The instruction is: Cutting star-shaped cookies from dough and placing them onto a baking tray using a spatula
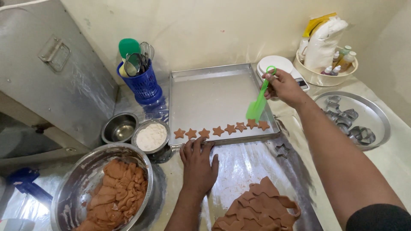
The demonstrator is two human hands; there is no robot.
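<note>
My right hand (284,87) grips the handle of a green spatula (258,104), its blade tilted down over the right end of a row of several brown star-shaped dough pieces (218,130). The stars lie along the near edge of a square metal baking tray (214,92). My left hand (198,164) rests flat, fingers spread, on the plastic-covered counter just in front of the tray's near rim. A rolled sheet of brown dough (257,209) with star cut-outs lies to the right of my left forearm. A star cutter (282,150) sits beside it.
A large steel bowl of brown dough (115,188), a small bowl of flour (150,136) and an empty steel bowl (120,127) stand at left. Behind them is a blue utensil basket (142,81). At right sit a round tray of metal cutters (355,122), a white scale (280,65) and a tub of bottles (327,64).
</note>
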